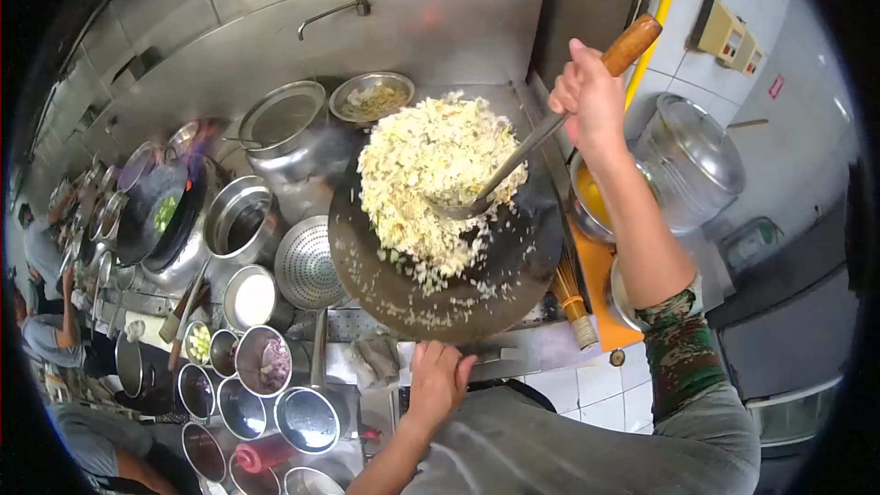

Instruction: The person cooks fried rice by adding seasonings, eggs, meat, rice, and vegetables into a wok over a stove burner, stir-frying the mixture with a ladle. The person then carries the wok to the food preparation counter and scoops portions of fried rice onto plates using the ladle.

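Note:
A large dark wok (541,266) holds a big heap of fried rice (431,165) with yellow egg and green bits; loose grains cling to its near side. My right hand (591,96) is closed around a long ladle (522,151), just below its wooden grip. The ladle's head is partly sunk in the rice. Down at the near rim of the wok is my left hand (438,380), fingers curled and thumb sticking out to the right; what lies under the fingers is hidden. A folded grey cloth (374,362) lies just left of it.
Left of the wok stand a perforated strainer (312,261), metal pots (243,220) and several seasoning bowls (264,362). A bamboo brush (573,302) lies at right, near a lidded pot (701,151). A faucet (335,16) juts from the back wall. Other people (55,339) work at far left.

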`<state>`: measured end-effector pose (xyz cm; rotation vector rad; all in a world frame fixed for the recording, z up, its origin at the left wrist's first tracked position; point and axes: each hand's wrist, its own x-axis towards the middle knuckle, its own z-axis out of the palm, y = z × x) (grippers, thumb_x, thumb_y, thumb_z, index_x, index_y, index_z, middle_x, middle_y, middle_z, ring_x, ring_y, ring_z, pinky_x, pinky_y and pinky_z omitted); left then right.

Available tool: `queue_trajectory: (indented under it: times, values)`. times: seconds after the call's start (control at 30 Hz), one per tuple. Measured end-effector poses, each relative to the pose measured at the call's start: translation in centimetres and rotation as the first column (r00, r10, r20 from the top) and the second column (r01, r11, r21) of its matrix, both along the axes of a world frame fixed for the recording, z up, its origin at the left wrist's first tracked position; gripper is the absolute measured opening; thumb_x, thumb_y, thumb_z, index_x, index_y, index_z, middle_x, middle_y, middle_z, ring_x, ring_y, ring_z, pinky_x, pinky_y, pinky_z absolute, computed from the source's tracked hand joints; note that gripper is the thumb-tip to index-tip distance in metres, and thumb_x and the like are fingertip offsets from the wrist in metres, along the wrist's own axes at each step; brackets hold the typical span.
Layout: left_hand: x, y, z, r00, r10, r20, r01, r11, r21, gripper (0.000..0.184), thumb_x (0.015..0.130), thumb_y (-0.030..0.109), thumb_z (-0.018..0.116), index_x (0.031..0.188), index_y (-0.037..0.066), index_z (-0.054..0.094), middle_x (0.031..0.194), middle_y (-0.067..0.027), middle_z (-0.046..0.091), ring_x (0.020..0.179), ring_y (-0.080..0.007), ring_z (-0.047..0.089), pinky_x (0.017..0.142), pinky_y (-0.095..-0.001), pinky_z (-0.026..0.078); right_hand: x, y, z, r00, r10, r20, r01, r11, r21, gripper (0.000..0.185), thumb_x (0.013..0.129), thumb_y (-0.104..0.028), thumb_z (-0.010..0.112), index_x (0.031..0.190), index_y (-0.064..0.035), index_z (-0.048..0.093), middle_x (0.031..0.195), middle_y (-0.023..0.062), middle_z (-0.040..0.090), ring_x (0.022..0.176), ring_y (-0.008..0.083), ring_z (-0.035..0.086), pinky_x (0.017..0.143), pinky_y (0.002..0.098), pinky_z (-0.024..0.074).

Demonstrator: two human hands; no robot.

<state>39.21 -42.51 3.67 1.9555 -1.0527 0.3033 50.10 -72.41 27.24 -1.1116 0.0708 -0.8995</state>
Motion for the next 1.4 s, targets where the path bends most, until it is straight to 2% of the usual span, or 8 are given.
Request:
queue_trajectory:
  times: [0.13,0.27,0.4,0.73,0.8,0.97,1.13,1.4]
  values:
    - [4.4,-2.8,7.9,0.992,0.116,-0.049,-0.117,0.993,-0.016,0.018,0.077,0.012,0.069,0.084,0.001,0.056,0.086,-0.0173,0.051,0.085,-0.0379,0.048,0.076,-0.0450,0.040,0.8,1.9,1.3,0.992,-0.047,-0.118,0.039,0.997,-0.064,0.030,0.089,-0.021,0.059,0.068,-0.0152,0.038,0.048,-0.0054,0.030,0.037,0.0088,0.028,0.038,0.0289,0.0250]
    - [6.2,-4.5,0.1,0.987,0.141,-0.074,-0.140,0.990,0.011,0.018,0.078,0.012,0.069,0.084,0.001,0.056,0.088,-0.0174,0.052,0.088,-0.0385,0.048,0.078,-0.0444,0.040,4.4,4.7,-1.7,0.954,-0.240,-0.177,0.191,0.948,-0.256,0.024,0.086,-0.015,0.062,0.071,-0.0110,0.044,0.049,-0.0036,0.034,0.035,0.0099,0.032,0.035,0.0270,0.0288]
    - [2.1,-0.9,0.7,1.000,0.014,0.027,-0.013,0.999,-0.047,0.019,0.079,0.014,0.068,0.084,0.000,0.056,0.089,-0.0186,0.052,0.090,-0.0400,0.048,0.081,-0.0482,0.039,1.4,3.1,-0.9,0.988,0.118,-0.100,-0.137,0.969,-0.206,0.032,0.086,-0.022,0.064,0.069,-0.0120,0.039,0.051,-0.0024,0.036,0.035,0.0107,0.030,0.037,0.0291,0.0300]
    - [10.8,-5.4,-0.1,0.990,0.128,-0.060,-0.123,0.988,0.094,0.019,0.079,0.016,0.068,0.092,0.004,0.060,0.093,-0.0124,0.053,0.092,-0.0334,0.050,0.078,-0.0439,0.041,2.0,-1.9,0.3,0.981,0.113,0.161,-0.096,0.989,-0.109,0.033,0.085,-0.022,0.065,0.066,-0.0130,0.039,0.048,-0.0038,0.031,0.036,0.0093,0.029,0.035,0.0290,0.0262]
    - [10.6,-5.3,0.3,0.990,0.127,-0.059,-0.120,0.987,0.109,0.021,0.079,0.015,0.068,0.096,0.004,0.061,0.097,-0.0134,0.055,0.095,-0.0337,0.051,0.080,-0.0428,0.041,4.5,0.0,-7.1,0.998,0.056,0.039,-0.055,0.998,-0.014,0.037,0.086,-0.023,0.065,0.063,-0.0129,0.037,0.048,-0.0041,0.031,0.035,0.0098,0.029,0.035,0.0288,0.0253]
    - [8.3,-3.2,3.5,0.976,0.217,0.023,-0.218,0.964,0.151,0.042,0.078,0.021,0.071,0.114,0.005,0.060,0.112,-0.0116,0.056,0.107,-0.0302,0.049,0.089,-0.0412,0.038,6.2,-2.0,-2.1,0.972,0.235,-0.022,-0.236,0.968,-0.083,0.040,0.089,-0.027,0.062,0.061,-0.0153,0.035,0.047,-0.0039,0.031,0.036,0.0082,0.026,0.037,0.0267,0.0216]
    - [8.9,-4.4,5.5,0.972,0.229,0.044,-0.233,0.957,0.170,0.037,0.078,0.021,0.071,0.110,0.005,0.060,0.108,-0.0124,0.056,0.102,-0.0304,0.051,0.086,-0.0428,0.039,8.8,-1.8,-7.9,0.974,0.224,0.043,-0.226,0.973,0.037,0.039,0.090,-0.021,0.059,0.061,-0.0156,0.034,0.045,-0.0033,0.029,0.034,0.0092,0.024,0.037,0.0273,0.0222]
    - [4.6,-5.4,6.2,0.989,0.143,-0.045,-0.138,0.984,0.112,0.014,0.082,0.015,0.065,0.083,0.003,0.058,0.086,-0.0147,0.054,0.086,-0.0352,0.050,0.073,-0.0435,0.040,4.6,-3.0,1.8,0.922,0.260,-0.287,-0.251,0.965,0.071,0.027,0.087,-0.018,0.060,0.070,-0.0138,0.039,0.050,-0.0062,0.028,0.037,0.0087,0.027,0.036,0.0284,0.0264]
